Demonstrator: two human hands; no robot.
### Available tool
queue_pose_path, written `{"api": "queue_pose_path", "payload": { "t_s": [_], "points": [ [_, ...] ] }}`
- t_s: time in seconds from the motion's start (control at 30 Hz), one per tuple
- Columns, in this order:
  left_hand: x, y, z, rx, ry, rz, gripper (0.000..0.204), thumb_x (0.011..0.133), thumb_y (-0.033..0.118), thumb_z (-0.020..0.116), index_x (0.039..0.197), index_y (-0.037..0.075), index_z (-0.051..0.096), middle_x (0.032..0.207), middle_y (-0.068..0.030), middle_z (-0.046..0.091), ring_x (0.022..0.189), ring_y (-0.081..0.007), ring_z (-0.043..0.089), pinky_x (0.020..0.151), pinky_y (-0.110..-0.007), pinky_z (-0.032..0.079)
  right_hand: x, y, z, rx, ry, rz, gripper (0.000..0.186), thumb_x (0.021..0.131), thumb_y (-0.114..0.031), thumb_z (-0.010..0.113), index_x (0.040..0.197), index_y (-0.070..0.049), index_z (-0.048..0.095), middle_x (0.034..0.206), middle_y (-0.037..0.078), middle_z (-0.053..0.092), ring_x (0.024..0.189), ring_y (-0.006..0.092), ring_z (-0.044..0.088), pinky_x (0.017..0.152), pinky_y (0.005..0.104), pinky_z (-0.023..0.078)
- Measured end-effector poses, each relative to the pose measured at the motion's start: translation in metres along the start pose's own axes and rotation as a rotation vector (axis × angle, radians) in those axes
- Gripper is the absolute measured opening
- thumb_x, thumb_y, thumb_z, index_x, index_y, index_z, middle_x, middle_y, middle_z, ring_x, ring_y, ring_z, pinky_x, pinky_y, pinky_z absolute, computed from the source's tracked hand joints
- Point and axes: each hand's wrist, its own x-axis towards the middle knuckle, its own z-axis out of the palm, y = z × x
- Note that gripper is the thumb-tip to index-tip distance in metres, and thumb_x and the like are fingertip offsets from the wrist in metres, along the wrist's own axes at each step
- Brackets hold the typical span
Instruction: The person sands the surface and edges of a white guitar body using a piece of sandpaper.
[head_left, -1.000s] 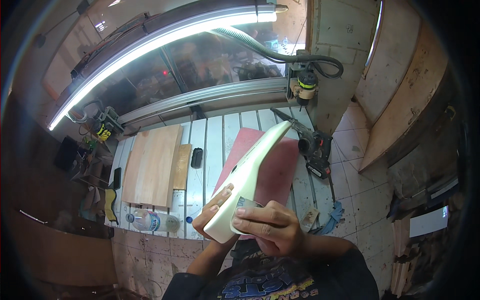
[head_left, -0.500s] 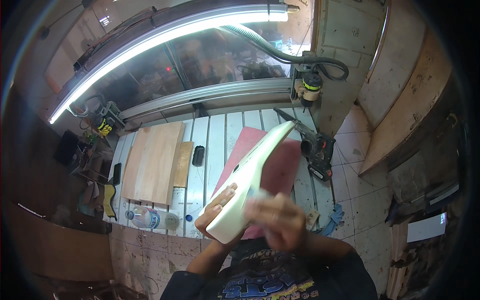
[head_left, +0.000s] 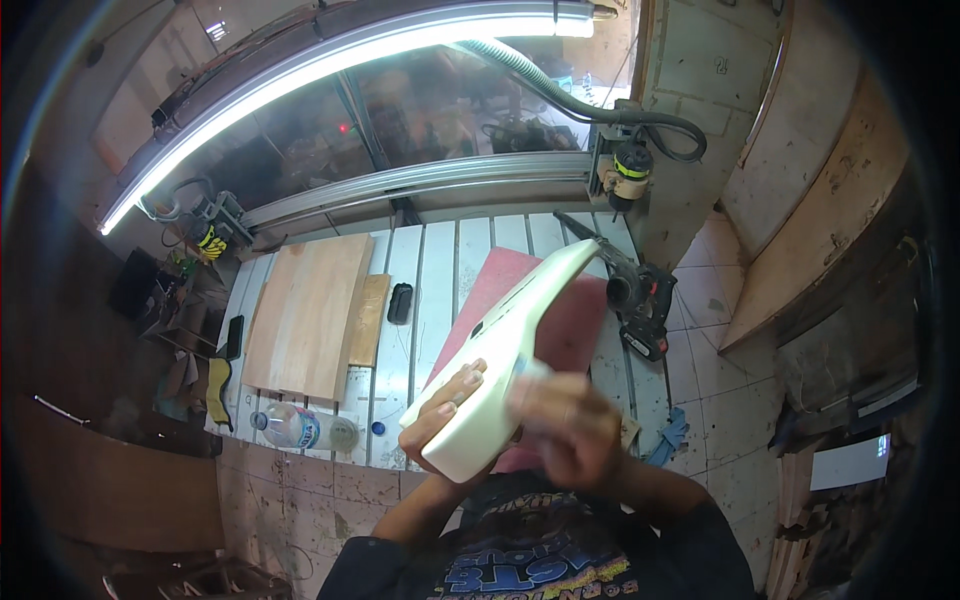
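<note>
Our left hand [head_left: 440, 410] wraps around the fat low end of a long, pale piece [head_left: 495, 365], with the fingers lying on its left side. Our right hand [head_left: 572, 425] is blurry, but its fingers are close together and pinch a small whitish thing [head_left: 530, 368] against the right side of the long piece. We cannot tell just what it is.

The long piece is up in front of us, tilted, with its thin end pointing up and to the right. Behind it, a red mat [head_left: 575, 320] lies on a white table [head_left: 438, 262] with long grooves. To the right of the mat we see a black power tool [head_left: 640, 300], and a blue glove [head_left: 668, 435] nearer to us. Over on the left are a big wooden board [head_left: 305, 315], a clear bottle [head_left: 290, 427] on its side and a little blue cap [head_left: 378, 429].
</note>
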Motion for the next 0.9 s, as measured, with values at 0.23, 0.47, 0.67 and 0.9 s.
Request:
{"api": "queue_pose_path", "payload": {
  "t_s": [0.23,0.47,0.67,0.9],
  "points": [
    [0.002,0.001,0.001,-0.038,0.001,-0.011,0.066,0.094,0.012,0.080,0.142,-0.007,0.040,0.133,-0.0239,0.060,0.117,-0.0331,0.069,0.095,-0.040,0.064,0.000,0.012,-0.001,-0.026,0.055,0.079,0.032,0.092,0.004,0.060,0.119,-0.007,0.075,0.120,0.012,0.074,0.097,0.0250,0.070,0.066,0.0360,0.052],
    [0.009,0.009,0.000,-0.018,-0.019,0.019,0.075,0.082,0.015,0.091,0.128,0.006,0.032,0.127,-0.0270,0.062,0.120,-0.0461,0.067,0.104,-0.059,0.057,-0.005,0.007,0.004,0.023,0.057,0.012,0.037,0.086,0.006,0.060,0.117,-0.005,0.076,0.120,0.013,0.074,0.090,0.0265,0.071,0.069,0.0374,0.055],
    [0.021,0.011,0.005,-0.032,0.062,0.111,0.063,0.094,0.017,0.080,0.135,-0.007,0.038,0.128,-0.0215,0.059,0.117,-0.0343,0.069,0.098,-0.045,0.064,-0.007,0.003,0.005,-0.033,0.002,-0.115,0.036,0.089,0.000,0.063,0.122,-0.006,0.075,0.121,0.014,0.073,0.092,0.0258,0.071,0.074,0.0386,0.058],
    [-0.003,0.000,-0.003,0.010,0.008,-0.039,0.057,0.096,0.008,0.074,0.143,-0.007,0.045,0.135,-0.0219,0.059,0.123,-0.0302,0.065,0.103,-0.042,0.059,-0.017,-0.003,0.011,0.086,-0.020,-0.096,0.034,0.091,0.002,0.060,0.122,-0.002,0.073,0.121,0.017,0.073,0.101,0.0300,0.072,0.082,0.0406,0.060]
  ]
}}
